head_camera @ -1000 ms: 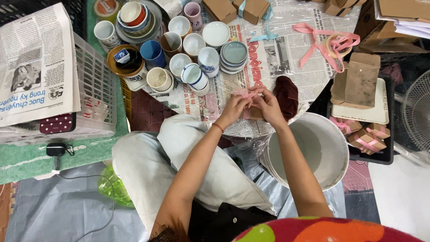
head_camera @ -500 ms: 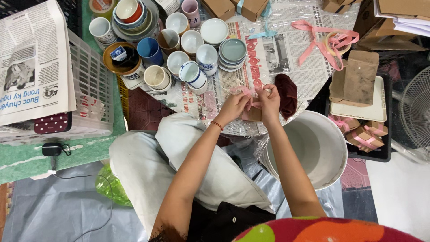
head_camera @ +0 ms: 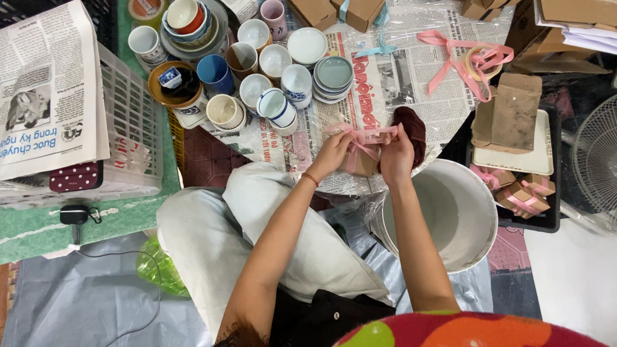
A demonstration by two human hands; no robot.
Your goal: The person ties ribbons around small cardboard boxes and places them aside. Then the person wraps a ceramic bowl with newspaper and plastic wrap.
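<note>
1. Gripping a small brown box [head_camera: 364, 162], both hands met at the near edge of the round worktop [head_camera: 443, 115], above the person's knee [head_camera: 270, 193].
2. Left hand [head_camera: 335, 154]: fingers closed on the box's left side and on the pink ribbon [head_camera: 360, 136] that crossed it.
3. Right hand [head_camera: 396, 157]: fingers pinched shut on the ribbon's right end, at the top of the box.
4. The ribbon lay stretched between the two hands, with a loop showing at the left.
5. A dark red cloth [head_camera: 414, 128] lay just behind the right hand, touching it or nearly so; contact could not be told.
6. A white bucket [head_camera: 479, 212] stood just right of the right forearm, below the worktop's edge.
7. Cups and bowls [head_camera: 257, 83] were clustered on the far left of the worktop, well apart from the hands.
8. A loose pink ribbon tangle [head_camera: 469, 58] lay far right.
9. Ribbon-tied boxes [head_camera: 520, 193] sat in a black tray [head_camera: 553, 222] right of the bucket.
</note>
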